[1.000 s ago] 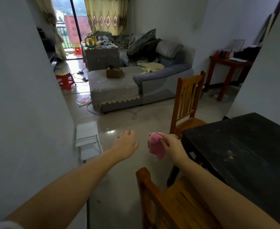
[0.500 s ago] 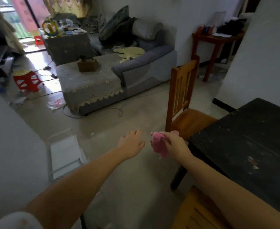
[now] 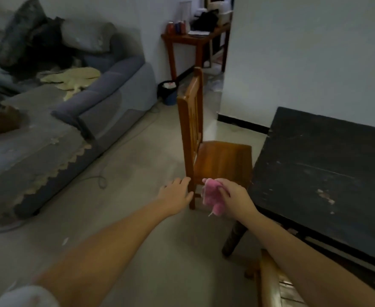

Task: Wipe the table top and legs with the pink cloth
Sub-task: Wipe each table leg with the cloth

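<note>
A grey sofa [image 3: 49, 120] with a scalloped cover fills the left of the room. At the right stands the dark desk [image 3: 328, 173], its top scuffed and scratched, one leg [image 3: 234, 238] showing at the near corner. A wooden chair [image 3: 206, 142] stands just beside the desk's left edge, and part of a second chair [image 3: 270, 282] shows at the bottom. Both arms reach forward above the floor. The left hand [image 3: 175, 196] is empty, its fingers straight and relaxed. The right hand [image 3: 233, 197] grips the bunched pink cloth [image 3: 213, 197], held in the air near the desk's corner, apart from the top.
</note>
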A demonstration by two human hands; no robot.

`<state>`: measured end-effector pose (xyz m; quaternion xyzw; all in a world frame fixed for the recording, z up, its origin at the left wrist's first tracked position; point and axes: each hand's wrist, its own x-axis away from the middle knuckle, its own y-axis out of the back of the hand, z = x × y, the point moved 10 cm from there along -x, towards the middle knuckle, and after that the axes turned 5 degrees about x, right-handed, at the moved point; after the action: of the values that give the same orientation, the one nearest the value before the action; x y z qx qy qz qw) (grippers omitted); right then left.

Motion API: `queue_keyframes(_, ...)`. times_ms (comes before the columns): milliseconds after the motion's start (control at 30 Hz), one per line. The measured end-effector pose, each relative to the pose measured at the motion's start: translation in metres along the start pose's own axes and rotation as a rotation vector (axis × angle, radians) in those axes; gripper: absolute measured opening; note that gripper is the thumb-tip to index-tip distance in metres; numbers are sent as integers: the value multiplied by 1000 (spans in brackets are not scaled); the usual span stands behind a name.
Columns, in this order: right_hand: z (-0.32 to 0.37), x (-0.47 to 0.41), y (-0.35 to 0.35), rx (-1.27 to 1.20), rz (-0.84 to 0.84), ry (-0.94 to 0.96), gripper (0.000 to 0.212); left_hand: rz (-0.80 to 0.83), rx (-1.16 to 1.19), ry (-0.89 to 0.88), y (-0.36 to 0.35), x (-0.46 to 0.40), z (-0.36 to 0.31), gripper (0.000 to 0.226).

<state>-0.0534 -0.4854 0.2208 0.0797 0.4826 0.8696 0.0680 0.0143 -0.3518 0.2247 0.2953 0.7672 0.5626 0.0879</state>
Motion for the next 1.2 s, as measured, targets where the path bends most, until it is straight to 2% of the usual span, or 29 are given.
queue_keyframes(167,-37,-49,21,-77,-97,-100,40,42,0,-164,-6,-86,-22,48)
queue_keyframes(300,-87,-83,37,-239,-176,-260,18,102,23,-282,-10,-151,-48,50)
queue_keyframes(367,-95,-99,49,-211,-225,-267,21,146,12,-348,-13,-180,-60,52)
queue_keyframes(467,-124,-117,52,-237,-206,-415,18,207,-10,-462,-18,-217,-78,53)
queue_keyframes(567,-129,-117,66,-263,-372,-448,30,298,-52,-606,-32,-251,-100,53)
queue_keyframes(667,-137,-100,65,-349,-574,-618,25,393,-133,-778,-55,-271,-123,52)
queue_keyframes(767,-117,-74,67,-223,-810,-787,25,517,-240,-994,-80,-270,-135,52)
queue_keyframes(900,-88,-33,39,-240,-1048,-1043,26,670,-359,-1190,-107,-248,-124,53)
queue_keyframes(1033,-73,17,-25,-260,-1226,-1244,29,820,-424,-1279,-143,-224,-101,52)
queue_keyframes(1200,-89,57,-140,-467,-1471,-1472,32,1011,-360,-1166,-218,-217,-63,55)
